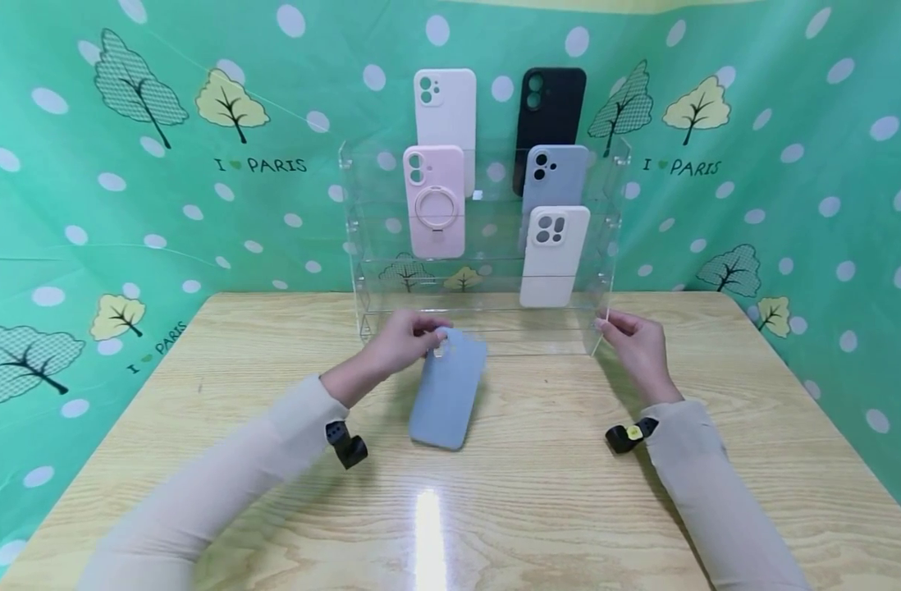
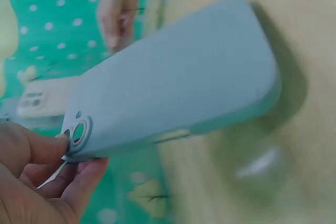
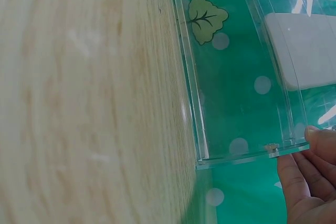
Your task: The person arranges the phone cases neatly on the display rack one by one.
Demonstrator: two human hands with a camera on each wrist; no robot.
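My left hand (image 1: 409,341) pinches a grey-blue phone case (image 1: 448,398) at its camera-hole corner, the case hanging tilted in front of a clear acrylic rack (image 1: 483,332). In the left wrist view the thumb (image 2: 50,148) presses beside the camera ring, fingers behind the case. My right hand (image 1: 638,341) grips the lower right side panel of the rack between thumb and fingers, also plain in the right wrist view. On the rack's tiers stand a white case (image 1: 557,254), a lavender-blue case (image 1: 557,180), a pink case (image 1: 434,230) with a ring, a black case (image 1: 561,107) and another white case (image 1: 450,107).
The rack stands at the back of a light wooden table (image 1: 539,492), close to a green dotted curtain (image 1: 162,222) that also runs along both sides. Each wrist wears a small black camera, such as the left wrist camera (image 1: 345,446).
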